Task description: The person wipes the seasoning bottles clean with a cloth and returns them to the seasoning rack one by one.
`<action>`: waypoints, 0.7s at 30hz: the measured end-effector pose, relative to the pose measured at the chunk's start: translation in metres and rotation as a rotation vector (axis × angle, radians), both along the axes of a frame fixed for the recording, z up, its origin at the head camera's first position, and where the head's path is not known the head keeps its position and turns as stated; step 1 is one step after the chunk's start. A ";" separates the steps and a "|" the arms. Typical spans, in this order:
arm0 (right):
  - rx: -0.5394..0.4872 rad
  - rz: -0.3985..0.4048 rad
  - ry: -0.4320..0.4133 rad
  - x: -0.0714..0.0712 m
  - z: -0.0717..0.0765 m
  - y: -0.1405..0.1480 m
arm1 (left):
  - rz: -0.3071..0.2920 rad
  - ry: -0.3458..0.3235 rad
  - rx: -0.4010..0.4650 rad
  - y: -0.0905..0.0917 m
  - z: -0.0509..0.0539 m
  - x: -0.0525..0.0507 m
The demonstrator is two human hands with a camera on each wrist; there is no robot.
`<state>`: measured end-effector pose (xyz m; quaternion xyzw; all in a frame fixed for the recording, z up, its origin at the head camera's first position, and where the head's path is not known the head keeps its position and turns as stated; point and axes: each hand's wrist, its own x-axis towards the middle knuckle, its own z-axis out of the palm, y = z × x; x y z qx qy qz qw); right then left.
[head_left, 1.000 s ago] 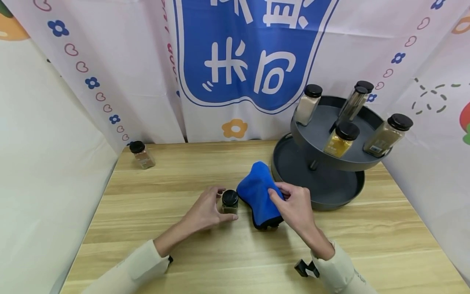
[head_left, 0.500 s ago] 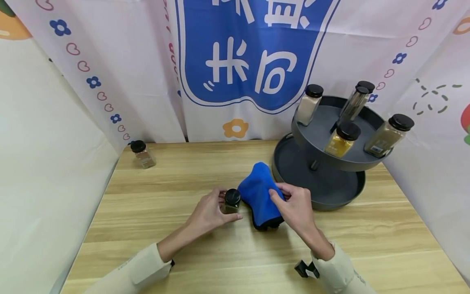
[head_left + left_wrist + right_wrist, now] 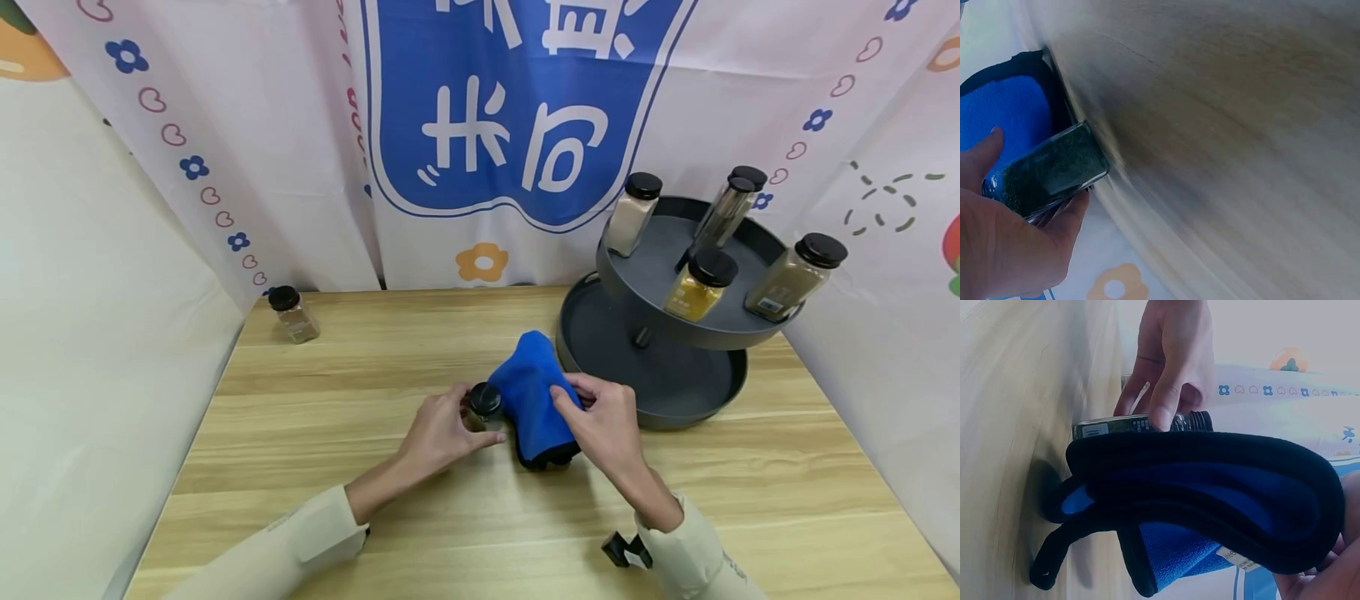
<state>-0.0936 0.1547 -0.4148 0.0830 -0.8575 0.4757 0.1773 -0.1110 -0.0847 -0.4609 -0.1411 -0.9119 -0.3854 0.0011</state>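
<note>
My left hand (image 3: 442, 432) grips a small square glass jar (image 3: 484, 408) with a black lid, thumb on the near side and fingers behind it. The left wrist view shows dark green contents in the jar (image 3: 1054, 169). Just right of it, my right hand (image 3: 606, 421) pinches the edge of a blue cloth piece (image 3: 531, 392) with black trim. In the right wrist view the cloth (image 3: 1172, 550) has an open, black-edged mouth and two black loops; the left hand (image 3: 1175, 362) and the jar are close behind its rim.
A two-tier dark grey round rack (image 3: 720, 333) stands at the back right; its upper tier holds several black-lidded jars, one with yellow contents (image 3: 696, 292). Another jar (image 3: 295, 317) stands at the table's back left. Printed cloth hangs behind the table (image 3: 360, 517).
My left hand has moved right with the jar, bringing it up to the blue cloth's left edge. The right hand and the cloth have hardly moved.
</note>
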 end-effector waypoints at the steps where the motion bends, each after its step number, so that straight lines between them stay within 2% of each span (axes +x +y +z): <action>1: -0.005 0.000 -0.001 0.000 0.000 0.000 | 0.000 0.008 0.004 0.001 -0.001 0.000; 13: -0.011 -0.008 0.021 -0.001 -0.005 -0.003 | -0.028 0.083 0.058 0.001 -0.002 -0.006; 18: -0.021 -0.006 0.013 0.000 -0.005 -0.006 | -0.063 0.076 0.059 0.000 0.004 -0.005; 21: -0.029 -0.001 0.012 0.001 -0.006 -0.009 | -0.095 0.067 0.041 0.000 0.013 -0.004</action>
